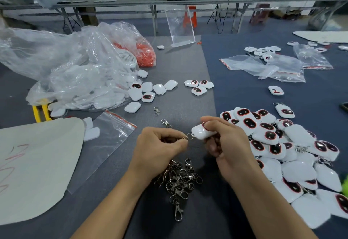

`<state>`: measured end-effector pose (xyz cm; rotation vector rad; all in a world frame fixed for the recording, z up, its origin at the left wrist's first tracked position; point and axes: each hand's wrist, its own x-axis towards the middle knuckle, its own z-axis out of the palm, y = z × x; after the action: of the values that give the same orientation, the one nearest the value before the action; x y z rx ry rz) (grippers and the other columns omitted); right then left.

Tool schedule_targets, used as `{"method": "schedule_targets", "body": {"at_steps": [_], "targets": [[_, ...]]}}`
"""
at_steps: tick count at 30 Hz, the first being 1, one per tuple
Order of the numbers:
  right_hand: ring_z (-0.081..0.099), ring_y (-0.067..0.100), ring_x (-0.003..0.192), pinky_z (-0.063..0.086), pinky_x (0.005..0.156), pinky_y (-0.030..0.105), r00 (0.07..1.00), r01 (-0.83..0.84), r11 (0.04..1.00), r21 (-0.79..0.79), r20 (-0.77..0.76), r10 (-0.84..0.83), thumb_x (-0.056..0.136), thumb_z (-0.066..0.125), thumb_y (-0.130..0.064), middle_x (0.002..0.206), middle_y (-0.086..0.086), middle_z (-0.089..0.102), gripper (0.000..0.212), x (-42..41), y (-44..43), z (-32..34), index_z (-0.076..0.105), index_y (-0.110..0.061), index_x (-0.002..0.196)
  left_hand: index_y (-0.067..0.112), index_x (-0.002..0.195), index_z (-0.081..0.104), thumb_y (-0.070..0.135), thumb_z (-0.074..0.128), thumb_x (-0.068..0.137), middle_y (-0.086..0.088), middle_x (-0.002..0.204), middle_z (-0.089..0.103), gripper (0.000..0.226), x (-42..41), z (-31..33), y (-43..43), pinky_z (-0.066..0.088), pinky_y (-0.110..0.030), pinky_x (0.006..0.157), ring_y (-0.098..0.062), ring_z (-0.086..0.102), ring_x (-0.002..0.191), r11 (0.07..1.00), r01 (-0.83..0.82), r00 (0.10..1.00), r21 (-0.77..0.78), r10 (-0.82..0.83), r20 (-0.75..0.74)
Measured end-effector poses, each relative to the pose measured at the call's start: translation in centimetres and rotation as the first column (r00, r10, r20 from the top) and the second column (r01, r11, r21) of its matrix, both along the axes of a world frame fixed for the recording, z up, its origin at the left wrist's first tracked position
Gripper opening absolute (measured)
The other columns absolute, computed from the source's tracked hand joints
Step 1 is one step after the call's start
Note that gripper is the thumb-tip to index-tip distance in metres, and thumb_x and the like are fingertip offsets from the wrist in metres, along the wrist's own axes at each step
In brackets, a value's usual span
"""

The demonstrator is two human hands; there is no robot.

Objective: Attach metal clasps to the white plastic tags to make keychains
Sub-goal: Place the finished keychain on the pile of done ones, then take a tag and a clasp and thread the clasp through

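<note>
My right hand (224,140) grips a white plastic tag (200,131) with a dark red-rimmed face, held just above the table. My left hand (160,144) pinches a metal clasp (188,136), whose ring meets the loop end of the tag. A heap of loose metal clasps (178,180) lies under and between my wrists. Two single clasps (166,123) (156,111) lie a little farther out. A big pile of white tags (282,148), some with clasps attached, fills the table at the right.
Loose tags (150,92) spill from a crumpled clear bag (75,65) at the left; three more tags (198,86) lie mid-table. An empty zip bag (105,140) and a white sheet (33,163) lie at near left. More zip bags (263,67) are at far right, and a clear stand (179,27) at the back.
</note>
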<state>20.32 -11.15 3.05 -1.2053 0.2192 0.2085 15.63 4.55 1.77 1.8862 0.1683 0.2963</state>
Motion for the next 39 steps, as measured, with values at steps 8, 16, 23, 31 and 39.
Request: {"method": "schedule_targets", "body": {"at_steps": [8,16,23,31,39], "targets": [[0.059,0.004,0.053,0.047,0.051,0.019,0.902,0.258,0.768,-0.587,0.430,0.025,0.080,0.069,-0.013,0.063,-0.011,0.069,0.020,0.4,-1.9,0.7,0.076,-0.030,0.073,0.031,0.083,0.081,0.020,0.082,0.077,0.019,0.057,0.060,0.013,-0.2,-0.4,0.5,0.048,-0.032,0.075,-0.008,0.055,0.069,0.828,-0.263,0.959,0.495,0.167,0.230],[0.051,0.036,0.122,0.028,0.101,0.041,0.830,0.542,0.131,-0.830,0.553,0.075,0.087,0.070,-0.004,0.129,0.009,0.066,0.048,0.7,-4.1,1.1,0.066,-0.017,0.133,0.026,0.106,0.074,0.019,0.073,0.083,0.012,0.105,0.069,0.025,0.6,-1.3,2.2,0.039,-0.027,0.085,-0.017,0.058,0.103,0.787,-0.225,0.973,0.574,0.207,0.098],[0.059,0.018,0.117,0.036,0.103,0.022,0.715,0.362,0.411,-0.837,0.532,0.454,0.082,0.067,0.007,0.121,-0.001,0.071,0.053,-2.6,1.3,0.7,0.070,-0.020,0.128,0.033,0.084,0.079,0.032,0.077,0.080,0.016,0.092,0.073,0.004,0.5,-0.8,2.4,0.049,-0.029,0.077,-0.011,0.064,0.089,0.777,-0.195,0.973,0.598,0.232,0.015],[0.056,0.012,0.092,0.048,0.082,0.036,0.769,0.095,0.315,-0.944,0.271,0.579,0.095,0.059,-0.043,0.089,-0.010,0.068,0.024,-2.3,1.2,0.2,0.076,-0.027,0.090,0.044,0.080,0.074,0.045,0.065,0.085,0.014,0.081,0.074,0.010,-0.1,0.2,2.2,0.041,-0.030,0.064,-0.024,0.066,0.085,0.629,-0.387,0.866,0.674,0.499,0.031],[0.062,0.000,0.075,0.050,0.063,0.013,0.647,-0.184,0.076,-0.980,-0.063,0.760,0.084,0.071,-0.018,0.080,-0.015,0.067,0.018,-1.7,-1.2,1.7,0.071,-0.034,0.091,0.031,0.084,0.080,0.022,0.075,0.078,0.013,0.089,0.077,0.013,-0.5,0.0,1.8,0.043,-0.036,0.090,-0.019,0.065,0.092,0.670,-0.341,0.937,0.660,0.296,0.184]]}}
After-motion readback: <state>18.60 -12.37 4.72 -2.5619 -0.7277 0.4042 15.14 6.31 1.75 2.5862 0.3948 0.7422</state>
